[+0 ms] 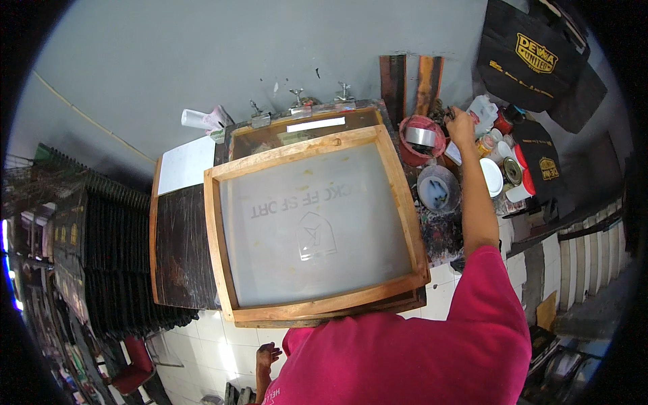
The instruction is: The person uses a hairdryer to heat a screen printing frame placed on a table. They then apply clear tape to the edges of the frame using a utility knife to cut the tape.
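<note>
A wooden screen-printing frame (405,202) lies tilted over the worktable. Its pale mesh (283,243) carries faint reversed lettering and a shield-like emblem. My right arm stretches to the back right of the table. There my right hand (461,128) has its fingers closed on something small and dark beside a red-pink tub (403,152); the thing itself is too small to make out. My left hand (268,354) hangs low in front of the table, away from the frame, with loosely bent fingers and nothing visible in it.
A second, darker frame (236,145) sits behind, under metal clamps (300,101). A clear bowl with dark streaks (439,190), a white lid (491,177) and several jars crowd the right side. Black printed bags (520,57) hang at right; stacked black pieces (115,250) stand at left.
</note>
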Demonstrator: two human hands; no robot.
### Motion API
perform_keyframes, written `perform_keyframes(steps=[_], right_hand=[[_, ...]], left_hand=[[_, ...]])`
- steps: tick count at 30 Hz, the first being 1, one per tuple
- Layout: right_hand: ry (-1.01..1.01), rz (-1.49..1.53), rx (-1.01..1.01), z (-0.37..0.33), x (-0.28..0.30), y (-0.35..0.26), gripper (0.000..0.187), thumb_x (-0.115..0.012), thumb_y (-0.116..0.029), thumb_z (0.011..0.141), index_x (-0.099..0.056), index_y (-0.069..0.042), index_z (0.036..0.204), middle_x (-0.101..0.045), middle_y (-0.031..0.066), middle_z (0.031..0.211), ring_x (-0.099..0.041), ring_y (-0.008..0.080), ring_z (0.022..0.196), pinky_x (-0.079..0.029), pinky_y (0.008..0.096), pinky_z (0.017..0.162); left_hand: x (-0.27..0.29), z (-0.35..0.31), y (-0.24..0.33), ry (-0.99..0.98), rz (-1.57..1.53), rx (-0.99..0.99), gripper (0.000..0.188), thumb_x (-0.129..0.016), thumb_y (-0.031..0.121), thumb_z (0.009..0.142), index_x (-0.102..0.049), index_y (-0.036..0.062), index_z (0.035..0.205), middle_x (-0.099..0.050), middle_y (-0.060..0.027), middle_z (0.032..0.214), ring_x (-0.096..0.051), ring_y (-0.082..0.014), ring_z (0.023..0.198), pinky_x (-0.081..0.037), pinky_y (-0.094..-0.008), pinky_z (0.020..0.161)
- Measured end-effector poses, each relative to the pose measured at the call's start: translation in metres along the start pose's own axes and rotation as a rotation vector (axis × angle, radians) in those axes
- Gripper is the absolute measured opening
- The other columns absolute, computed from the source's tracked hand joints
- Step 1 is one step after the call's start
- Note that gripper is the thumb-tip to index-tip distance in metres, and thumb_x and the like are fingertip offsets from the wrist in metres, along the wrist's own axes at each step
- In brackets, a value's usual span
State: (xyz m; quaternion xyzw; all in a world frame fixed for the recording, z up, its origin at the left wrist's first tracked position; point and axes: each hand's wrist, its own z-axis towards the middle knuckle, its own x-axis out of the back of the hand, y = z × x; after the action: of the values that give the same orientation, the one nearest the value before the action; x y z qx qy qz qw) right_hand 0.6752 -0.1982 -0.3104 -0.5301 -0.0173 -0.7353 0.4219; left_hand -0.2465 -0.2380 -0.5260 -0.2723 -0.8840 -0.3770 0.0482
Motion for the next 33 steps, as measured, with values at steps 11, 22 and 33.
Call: perform_keyframes(steps=[11, 22, 33], right_hand=[[-0.065, -0.203, 0.053, 0.011, 0.047, -0.01, 0.031, -0.064, -0.01, 0.08, -0.072, 0.0, 0.108, -0.071, 0.0303, 0.099, -0.068, 0.0478, 0.098, -0.053, 0.0544, 0.087], [-0.151, -0.248, -0.056, 0.001, 0.058, -0.023, 0.036, -0.063, -0.01, 0.077, -0.072, 0.001, 0.11, -0.071, 0.0314, 0.103, -0.069, 0.0476, 0.103, -0.054, 0.0535, 0.093], [-0.337, -0.146, -0.024, -0.008, -0.004, -0.039, 0.036, -0.072, -0.018, 0.08, -0.073, 0.003, 0.109, -0.072, 0.0314, 0.105, -0.07, 0.0454, 0.104, -0.055, 0.0512, 0.094]], left_hand=[[-0.011, 0.012, 0.017, -0.012, -0.117, 0.344, 0.044, -0.067, 0.035, 0.099, -0.061, 0.0008, 0.126, -0.075, -0.0147, 0.104, -0.076, -0.025, 0.089, -0.055, -0.0363, 0.072], [-0.006, 0.014, 0.021, -0.008, -0.127, 0.251, 0.043, -0.065, 0.034, 0.1, -0.06, 0.0008, 0.127, -0.074, -0.0147, 0.104, -0.075, -0.0253, 0.089, -0.056, -0.037, 0.073], [-0.007, 0.021, 0.01, -0.025, -0.113, 0.339, 0.044, -0.065, 0.036, 0.1, -0.061, 0.0017, 0.126, -0.075, -0.0148, 0.105, -0.075, -0.0261, 0.092, -0.056, -0.0412, 0.077]])
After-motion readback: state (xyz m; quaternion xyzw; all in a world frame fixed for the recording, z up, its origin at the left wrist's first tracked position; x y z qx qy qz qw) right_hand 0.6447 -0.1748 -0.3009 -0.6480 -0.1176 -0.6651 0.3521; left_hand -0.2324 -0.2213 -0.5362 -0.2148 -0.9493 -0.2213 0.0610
